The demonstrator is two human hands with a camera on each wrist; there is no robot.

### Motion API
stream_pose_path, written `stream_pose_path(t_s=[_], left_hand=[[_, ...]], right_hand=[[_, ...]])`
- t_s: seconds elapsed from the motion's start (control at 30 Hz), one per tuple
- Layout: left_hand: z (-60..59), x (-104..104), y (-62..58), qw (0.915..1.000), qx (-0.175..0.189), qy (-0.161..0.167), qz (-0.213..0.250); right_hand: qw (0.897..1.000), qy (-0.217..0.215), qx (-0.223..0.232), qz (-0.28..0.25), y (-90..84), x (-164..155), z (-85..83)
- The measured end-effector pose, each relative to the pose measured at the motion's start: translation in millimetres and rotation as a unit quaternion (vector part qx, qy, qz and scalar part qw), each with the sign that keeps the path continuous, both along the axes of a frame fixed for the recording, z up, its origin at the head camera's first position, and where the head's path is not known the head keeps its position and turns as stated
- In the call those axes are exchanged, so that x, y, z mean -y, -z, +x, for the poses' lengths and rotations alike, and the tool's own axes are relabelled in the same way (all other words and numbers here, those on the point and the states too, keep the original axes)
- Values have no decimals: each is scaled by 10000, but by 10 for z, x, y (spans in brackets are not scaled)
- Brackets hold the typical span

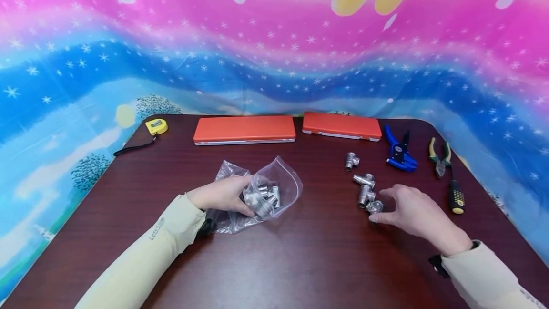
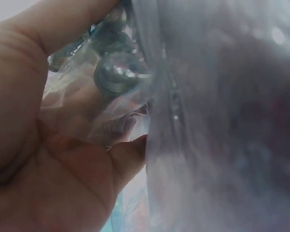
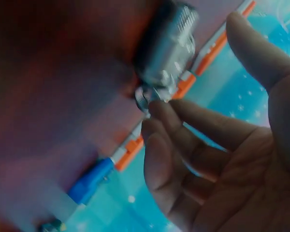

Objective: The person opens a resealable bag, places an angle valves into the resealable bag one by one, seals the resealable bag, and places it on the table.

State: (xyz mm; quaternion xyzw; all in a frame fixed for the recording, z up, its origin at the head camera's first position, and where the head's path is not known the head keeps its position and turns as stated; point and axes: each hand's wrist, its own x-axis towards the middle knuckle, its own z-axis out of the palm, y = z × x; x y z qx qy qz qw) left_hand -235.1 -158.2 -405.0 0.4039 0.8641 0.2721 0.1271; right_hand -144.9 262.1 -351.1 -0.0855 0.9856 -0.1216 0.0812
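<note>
In the head view my left hand [image 1: 225,195] grips a clear plastic zip bag [image 1: 289,175] left of the table's middle. Shiny metal tee fittings [image 1: 271,195] show through the bag's film, near its open mouth. The left wrist view has the palm curled about the crumpled film, which covers much of that view. On the right, my right hand [image 1: 413,214] is low over the table, thumb and fingers spread apart beside the nearest metal fitting [image 1: 375,207]. Farther back, more tee fittings [image 1: 366,195] lie in a loose row, with one fitting [image 1: 351,161] a little apart.
Two flat orange cases [image 1: 244,128] lie along the back of the dark wooden table [image 1: 274,271]. A yellow tape measure [image 1: 157,127] is at the back left. Blue-handled cutters [image 1: 401,150], pliers [image 1: 440,157] and a screwdriver [image 1: 457,197] lie toward the right edge.
</note>
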Motion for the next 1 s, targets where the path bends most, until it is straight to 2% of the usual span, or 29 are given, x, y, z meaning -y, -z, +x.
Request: stream_pose_path(t_s=[0.2,0.37,0.47,0.63,0.8,1.0], left_hand=[[17,14,-14,9999,-74,69,68],[26,0,-27,10000,-70,50,47],[20,-6,-25,10000,-87,19,-5],[15,1,-21,9999,-116,37,16],[22,7,-23,9999,-169,33,-6],[21,0,-29,9999,-111,-10,-82]], right_hand=[[9999,127,-67,74,152,23,53],[9998,157,-136,-69,161,30,82],[9995,171,-221,-154,88,40,123],[9966,48,-769,-291,-118,158,170],[9910,-200,-1208,-544,-348,401,152],[9857,-516,-1375,-820,-496,736,72]])
